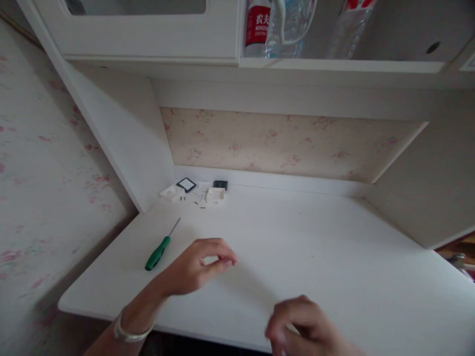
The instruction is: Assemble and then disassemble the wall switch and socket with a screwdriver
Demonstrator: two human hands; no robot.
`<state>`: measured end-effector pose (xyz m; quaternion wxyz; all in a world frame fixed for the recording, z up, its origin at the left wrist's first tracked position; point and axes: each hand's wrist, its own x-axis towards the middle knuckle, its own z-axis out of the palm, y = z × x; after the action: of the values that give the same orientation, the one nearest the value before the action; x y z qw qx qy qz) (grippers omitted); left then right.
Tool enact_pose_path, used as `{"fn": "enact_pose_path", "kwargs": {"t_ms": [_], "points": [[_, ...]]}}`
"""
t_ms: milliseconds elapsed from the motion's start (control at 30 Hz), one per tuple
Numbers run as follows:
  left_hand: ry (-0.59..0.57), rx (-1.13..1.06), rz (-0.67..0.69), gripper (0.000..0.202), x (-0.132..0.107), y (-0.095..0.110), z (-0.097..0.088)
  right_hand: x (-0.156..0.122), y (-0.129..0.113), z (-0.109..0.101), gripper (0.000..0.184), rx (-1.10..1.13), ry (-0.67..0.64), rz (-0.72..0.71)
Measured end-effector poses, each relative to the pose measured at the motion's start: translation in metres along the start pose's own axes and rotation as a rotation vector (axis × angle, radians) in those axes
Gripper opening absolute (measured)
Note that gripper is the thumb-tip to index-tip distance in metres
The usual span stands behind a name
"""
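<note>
The red bottle label (258,25) reads "农夫" and "NONGFU".

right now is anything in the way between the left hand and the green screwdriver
Nothing visible: only white tabletop shows between the left hand and the green screwdriver; a white box sits farther back.

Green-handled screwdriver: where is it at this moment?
In the head view, the green-handled screwdriver lies on the left part of the white desk, left of the left hand, with the black-edged square piece beyond its tip.
</note>
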<state>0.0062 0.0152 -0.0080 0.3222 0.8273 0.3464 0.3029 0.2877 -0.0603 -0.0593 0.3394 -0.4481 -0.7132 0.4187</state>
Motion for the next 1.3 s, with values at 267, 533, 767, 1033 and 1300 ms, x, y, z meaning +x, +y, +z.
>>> {"fn": "enact_pose_path", "kwargs": {"t_ms": [267,533,767,1033,1300], "points": [[0.141,0.711,-0.393,0.028,0.086,-0.144,0.004,0.036,0.080,0.035,0.045,0.012,0.197,0.249],[0.206,0.881,-0.576,0.033,0.121,-0.188,-0.026,0.034,0.085,0.038,0.039,-0.060,0.211,0.207],[0.208,0.895,-0.622,0.024,0.126,-0.204,-0.021,0.035,0.086,0.036,0.040,-0.074,0.166,0.226],[0.255,0.867,-0.547,0.027,0.118,-0.177,-0.006,0.035,0.094,0.035,0.042,-0.046,0.190,0.272],[0.376,0.756,-0.397,0.022,0.079,-0.125,0.042,0.035,0.091,0.039,0.042,-0.054,0.177,0.283]]}}
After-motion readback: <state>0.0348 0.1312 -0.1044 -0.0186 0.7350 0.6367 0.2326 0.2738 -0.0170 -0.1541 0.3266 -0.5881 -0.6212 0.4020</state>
